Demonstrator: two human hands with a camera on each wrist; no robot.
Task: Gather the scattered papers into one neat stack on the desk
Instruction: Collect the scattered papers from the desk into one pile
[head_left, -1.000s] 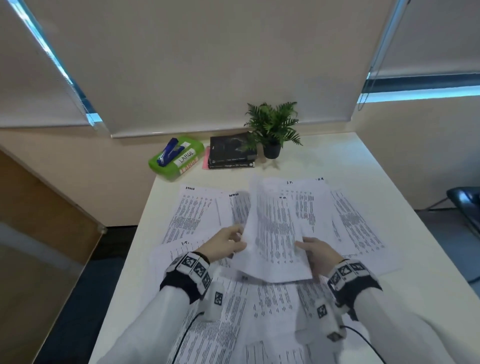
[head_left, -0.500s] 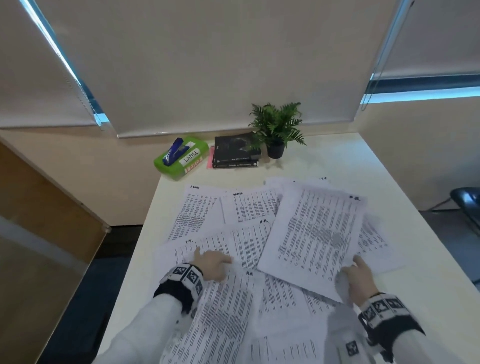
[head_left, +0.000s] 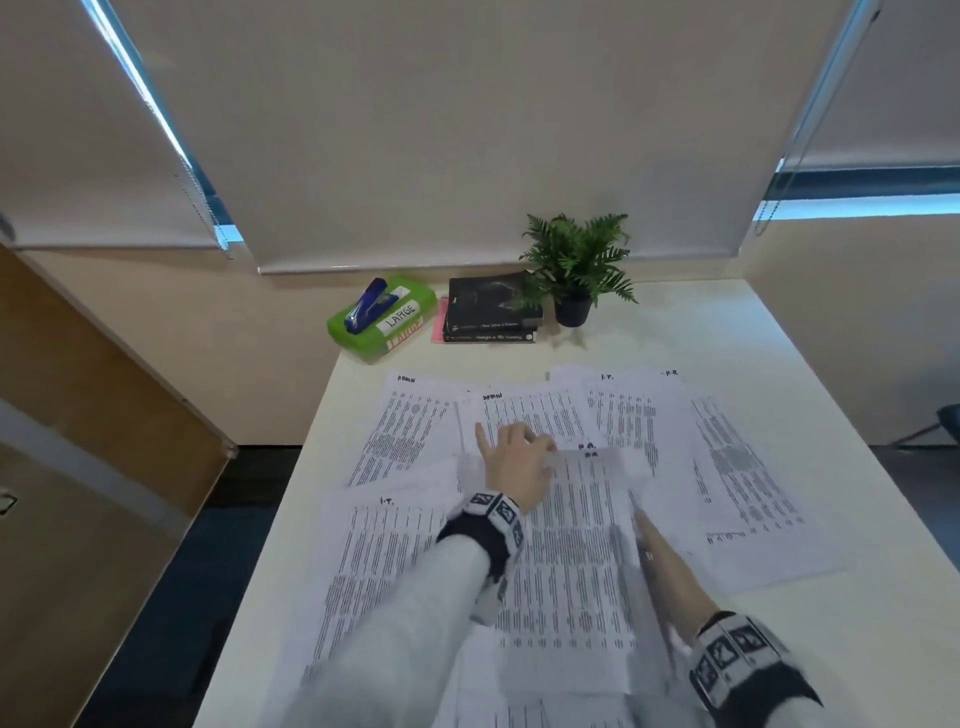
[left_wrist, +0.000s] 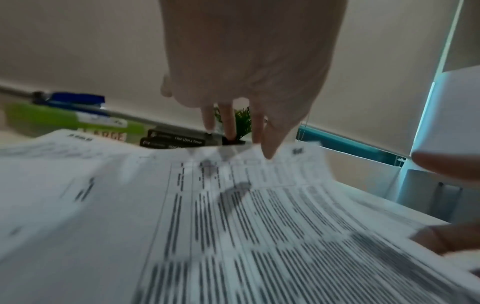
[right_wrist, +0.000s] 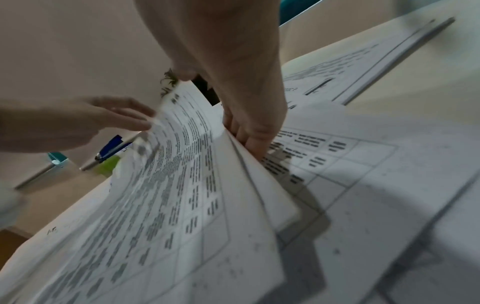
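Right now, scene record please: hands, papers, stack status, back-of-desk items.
left hand: fingers extended, on far edge of the middle sheets
right hand: flat along their right edge, fingertips slipped under it
papers: printed tables, overlapping, spread across the desk
stack status: not formed yet
back of desk: blue stapler on green box, two black books, potted fern

Printed papers (head_left: 571, 561) spread over desk (head_left: 727, 332), frame centre. Left hand (head_left: 514, 457) fingers down on sheets; right hand (head_left: 670, 577) flat at lower right.
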